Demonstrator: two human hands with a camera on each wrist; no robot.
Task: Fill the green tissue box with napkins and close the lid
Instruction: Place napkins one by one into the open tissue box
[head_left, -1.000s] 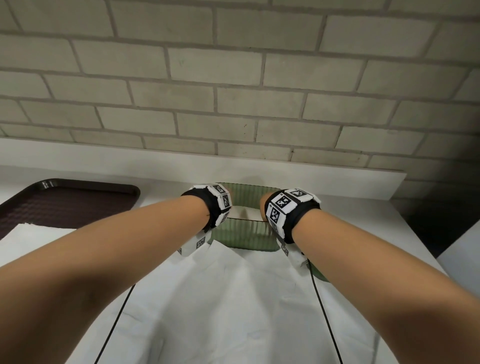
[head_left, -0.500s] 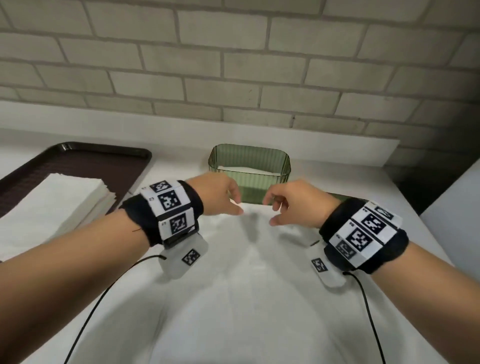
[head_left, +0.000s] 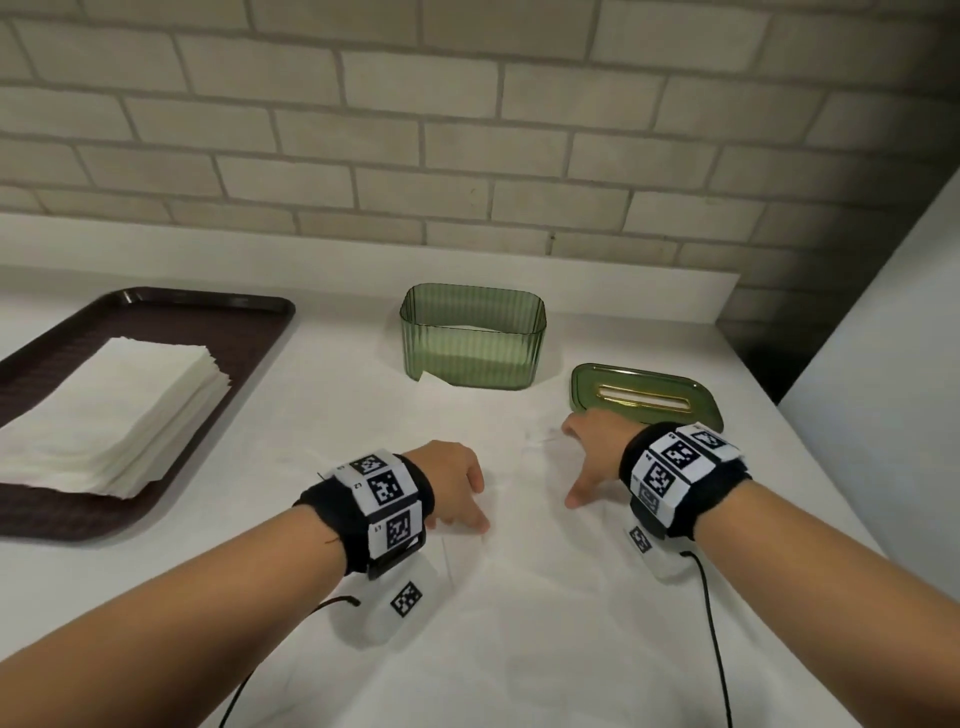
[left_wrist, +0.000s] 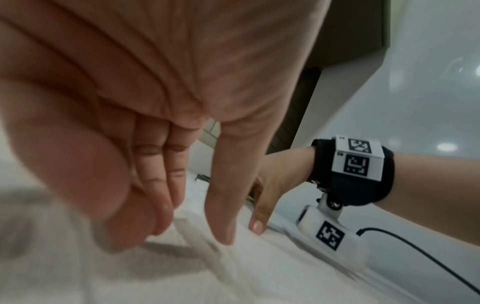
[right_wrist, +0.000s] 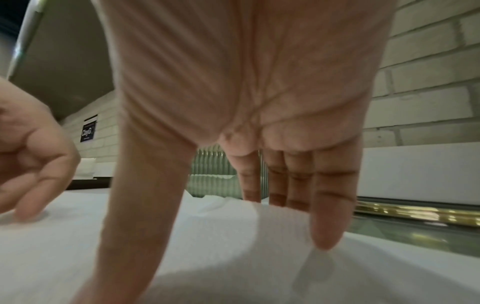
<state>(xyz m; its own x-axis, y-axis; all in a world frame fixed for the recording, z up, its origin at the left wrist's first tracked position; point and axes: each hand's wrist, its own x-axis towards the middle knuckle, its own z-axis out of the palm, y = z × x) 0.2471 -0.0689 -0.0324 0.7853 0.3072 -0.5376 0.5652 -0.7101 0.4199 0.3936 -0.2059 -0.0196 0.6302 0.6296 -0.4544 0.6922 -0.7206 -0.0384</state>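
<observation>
Filling step: left hand (head_left: 452, 480) and right hand (head_left: 595, 449), fingers extended, press unfolded napkin (head_left: 519, 597); next, fold it for green tissue box (head_left: 472, 343) beyond fingertips.

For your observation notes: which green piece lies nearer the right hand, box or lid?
The lid, flat with a gold slot, just beyond the right hand; the box stands farther left.

White counter (head_left: 337, 395) holds tray (head_left: 249, 332), green box (head_left: 472, 353), lid (head_left: 649, 400), napkin (head_left: 519, 597).
</observation>
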